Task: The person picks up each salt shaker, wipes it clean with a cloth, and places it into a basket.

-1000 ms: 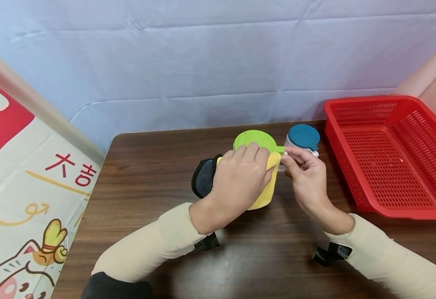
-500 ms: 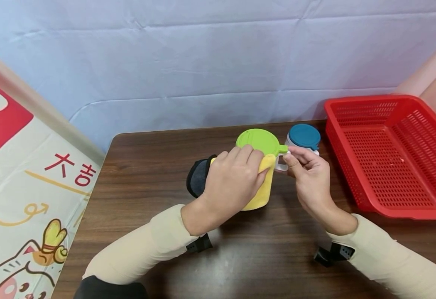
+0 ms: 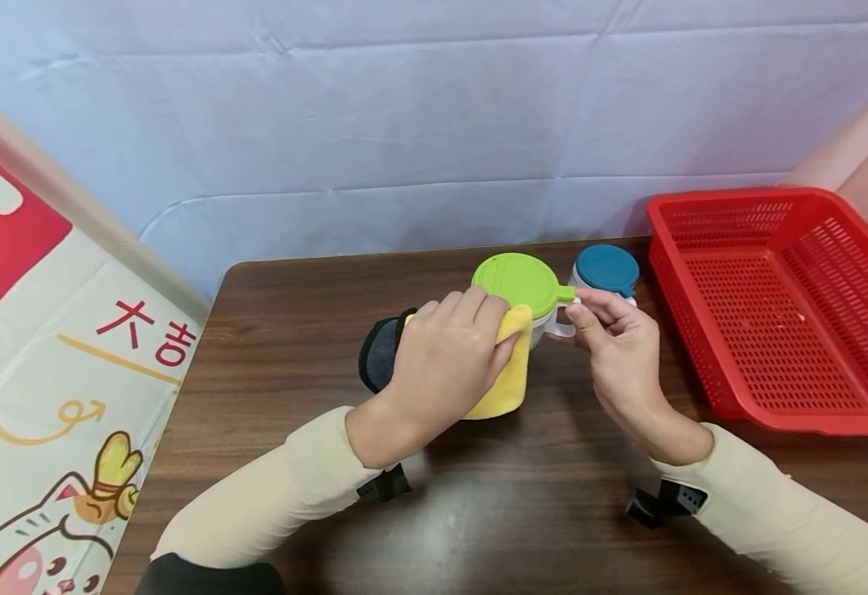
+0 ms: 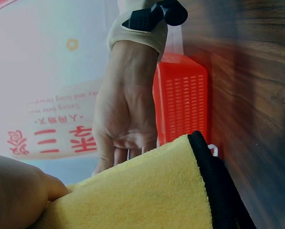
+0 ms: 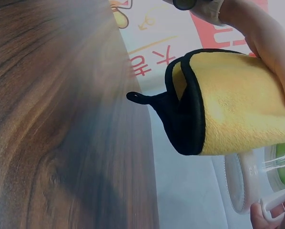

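Note:
My left hand point(image 3: 445, 351) grips a folded cloth point(image 3: 504, 384), yellow on one face and dark grey on the other, with black edging. In the right wrist view the cloth point(image 5: 242, 102) hangs with a black loop at its corner. Just beyond it stands a clear jar with a bright green lid point(image 3: 519, 283) and a white handle point(image 3: 559, 328). The cloth covers part of the jar's near left side; whether they touch, I cannot tell. My right hand point(image 3: 627, 355) pinches the jar's handle between thumb and fingers, beside the lid's tab.
A second, smaller jar with a blue lid point(image 3: 607, 268) stands behind my right hand. To the right sits a red perforated basket point(image 3: 746, 405). The brown wooden table point(image 3: 293, 330) ends at a pale cloth backdrop point(image 3: 404, 124), with a printed banner point(image 3: 32, 397) on the left.
My left hand has moved left with the cloth, showing more of the green lid and the handle. The green-lidded jar has shifted slightly right and away, my right hand with it.

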`<action>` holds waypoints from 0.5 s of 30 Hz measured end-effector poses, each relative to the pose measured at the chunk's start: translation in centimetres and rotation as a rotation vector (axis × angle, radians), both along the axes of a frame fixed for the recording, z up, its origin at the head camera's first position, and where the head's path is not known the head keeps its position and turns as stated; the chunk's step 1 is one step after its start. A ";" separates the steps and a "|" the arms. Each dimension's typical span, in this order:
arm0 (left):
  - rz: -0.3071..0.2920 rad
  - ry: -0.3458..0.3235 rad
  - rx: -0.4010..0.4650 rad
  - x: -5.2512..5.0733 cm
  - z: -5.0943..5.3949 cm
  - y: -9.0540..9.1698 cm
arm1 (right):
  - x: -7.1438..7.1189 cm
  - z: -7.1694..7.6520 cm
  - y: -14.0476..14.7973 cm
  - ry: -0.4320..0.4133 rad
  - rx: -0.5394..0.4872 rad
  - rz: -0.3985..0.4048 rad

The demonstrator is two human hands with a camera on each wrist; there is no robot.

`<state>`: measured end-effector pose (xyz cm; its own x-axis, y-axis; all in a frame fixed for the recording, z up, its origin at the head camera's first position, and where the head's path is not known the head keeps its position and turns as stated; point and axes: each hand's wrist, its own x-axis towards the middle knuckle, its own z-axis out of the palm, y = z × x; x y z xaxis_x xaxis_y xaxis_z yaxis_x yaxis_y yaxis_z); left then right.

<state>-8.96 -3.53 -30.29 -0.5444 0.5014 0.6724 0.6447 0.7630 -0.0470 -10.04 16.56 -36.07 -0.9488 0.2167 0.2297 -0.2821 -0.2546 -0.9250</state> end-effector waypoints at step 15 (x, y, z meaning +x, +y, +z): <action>0.010 -0.043 0.025 0.0 0.2 -1.3 | 0.2 0.4 0.2 -0.022 0.013 -0.001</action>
<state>-8.98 -4.80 -30.08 -0.5782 0.4793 0.6602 0.6379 0.7701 -0.0005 -9.84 16.79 -35.70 -0.9536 0.2145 0.2112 -0.2613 -0.2420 -0.9344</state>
